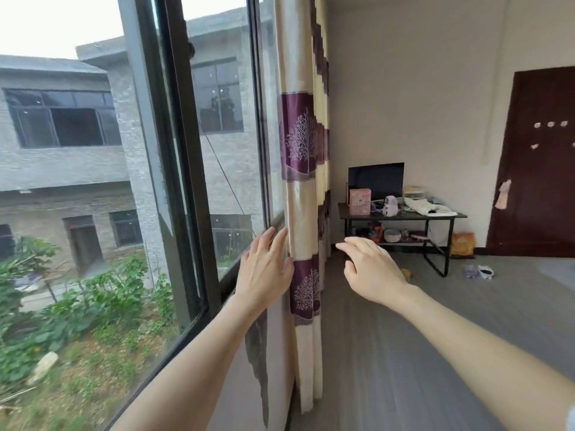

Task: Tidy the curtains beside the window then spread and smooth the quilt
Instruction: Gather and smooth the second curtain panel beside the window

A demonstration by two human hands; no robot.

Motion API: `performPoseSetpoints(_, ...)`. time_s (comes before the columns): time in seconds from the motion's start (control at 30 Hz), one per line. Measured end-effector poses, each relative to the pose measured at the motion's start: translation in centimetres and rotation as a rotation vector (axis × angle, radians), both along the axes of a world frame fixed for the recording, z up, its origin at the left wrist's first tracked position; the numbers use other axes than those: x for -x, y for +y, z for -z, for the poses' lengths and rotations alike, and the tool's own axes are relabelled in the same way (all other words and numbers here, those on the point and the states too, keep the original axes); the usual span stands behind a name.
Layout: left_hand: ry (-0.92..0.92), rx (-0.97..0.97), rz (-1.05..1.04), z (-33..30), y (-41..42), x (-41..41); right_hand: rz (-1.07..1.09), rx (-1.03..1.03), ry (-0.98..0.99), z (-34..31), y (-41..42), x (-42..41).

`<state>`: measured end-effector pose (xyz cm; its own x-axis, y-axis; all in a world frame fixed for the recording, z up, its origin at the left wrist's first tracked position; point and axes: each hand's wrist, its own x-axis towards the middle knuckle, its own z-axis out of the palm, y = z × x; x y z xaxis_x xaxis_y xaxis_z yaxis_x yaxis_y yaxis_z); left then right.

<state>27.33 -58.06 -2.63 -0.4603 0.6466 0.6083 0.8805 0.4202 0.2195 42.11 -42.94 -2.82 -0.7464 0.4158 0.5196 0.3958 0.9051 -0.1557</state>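
A cream curtain (301, 206) with purple tree-print bands hangs gathered in folds at the right edge of the window (199, 157). My left hand (264, 269) lies flat against the curtain's left edge, fingers straight, thumb touching the fabric. My right hand (370, 269) hovers a little to the right of the curtain, fingers extended and relaxed, holding nothing. No quilt is in view.
A black low table (401, 216) with a dark screen (376, 180) and clutter stands by the far wall. A dark brown door (538, 163) is at the right. Grey floor (435, 337) stretches ahead, with small items near the table.
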Motion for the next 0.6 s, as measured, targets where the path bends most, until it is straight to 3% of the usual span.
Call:
performPoseSetpoints(0.33,-0.062,-0.079,0.041,-1.4,19.5,17.6,0.041,0.074,0.018,-1.1,15.9,15.9)
performPoseSetpoints(0.6,-0.001,-0.080,0.022,0.9,33.0,28.1,0.050,-0.042,0.054,1.2,28.4,26.1)
